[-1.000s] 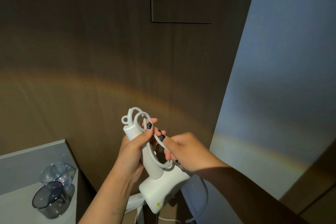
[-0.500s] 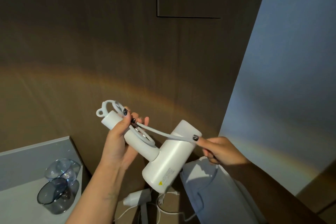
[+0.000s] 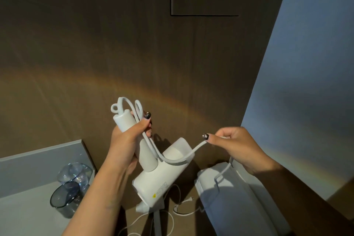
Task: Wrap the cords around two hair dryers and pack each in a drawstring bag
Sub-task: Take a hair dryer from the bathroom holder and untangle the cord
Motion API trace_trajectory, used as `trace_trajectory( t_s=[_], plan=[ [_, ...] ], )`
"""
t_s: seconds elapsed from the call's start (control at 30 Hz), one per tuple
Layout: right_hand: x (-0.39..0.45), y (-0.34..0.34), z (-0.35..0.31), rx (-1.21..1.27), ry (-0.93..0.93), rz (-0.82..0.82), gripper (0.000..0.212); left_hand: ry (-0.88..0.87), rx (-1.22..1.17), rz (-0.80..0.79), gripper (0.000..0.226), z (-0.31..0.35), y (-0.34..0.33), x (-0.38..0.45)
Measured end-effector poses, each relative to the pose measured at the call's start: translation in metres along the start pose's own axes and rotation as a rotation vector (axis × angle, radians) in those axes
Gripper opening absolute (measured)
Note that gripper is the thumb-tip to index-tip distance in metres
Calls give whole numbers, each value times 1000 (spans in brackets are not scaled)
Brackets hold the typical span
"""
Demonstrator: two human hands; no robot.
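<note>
Nearby, two empty glasses [image 3: 70, 188], counter [image 3: 28, 207]

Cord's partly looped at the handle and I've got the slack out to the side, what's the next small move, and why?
Probably swing the right hand over the handle, laying another turn. The left hand grips the hair dryer and pins the loops, while the cord sags loose across the body.

Wood wall [image 3: 115, 44] close ahead, glass cups [image 3: 70, 188] lower left, open air between hands
</note>
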State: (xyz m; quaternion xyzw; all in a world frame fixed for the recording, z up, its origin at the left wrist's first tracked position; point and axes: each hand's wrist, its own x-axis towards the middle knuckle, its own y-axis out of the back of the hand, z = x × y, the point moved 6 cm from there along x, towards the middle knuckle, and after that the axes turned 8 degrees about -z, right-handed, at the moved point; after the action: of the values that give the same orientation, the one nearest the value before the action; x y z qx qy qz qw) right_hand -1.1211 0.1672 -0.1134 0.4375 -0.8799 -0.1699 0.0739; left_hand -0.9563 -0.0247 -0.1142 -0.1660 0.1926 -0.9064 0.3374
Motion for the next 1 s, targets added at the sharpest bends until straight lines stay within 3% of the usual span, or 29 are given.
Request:
trace_trajectory(
  t_s=[0.23, 0.37, 0.5, 0.67, 0.8, 1.0],
  plan=[
    [1, -13, -30, -22, -2, 10, 28, 106, 300, 5, 34, -8, -7, -10],
    [2, -23, -40, 14, -3, -33, 29, 135, 412, -98, 31, -16, -17, -15],
    [1, -34, -46, 15, 10, -78, 31, 187, 451, -245, 50, -22, -25, -20],
    [0, -43, -55, 5, 54, -121, 31, 190, 437, -377, 39, -28, -36, -24],
    [-3, -47, -61, -75, 76, -162, 32, 203, 408, -383, 25, -35, -39, -29],
    [-5, -43, -67, -215, 120, -160, 26, 215, 423, -422, 25, -43, -37, -30]
  ],
)
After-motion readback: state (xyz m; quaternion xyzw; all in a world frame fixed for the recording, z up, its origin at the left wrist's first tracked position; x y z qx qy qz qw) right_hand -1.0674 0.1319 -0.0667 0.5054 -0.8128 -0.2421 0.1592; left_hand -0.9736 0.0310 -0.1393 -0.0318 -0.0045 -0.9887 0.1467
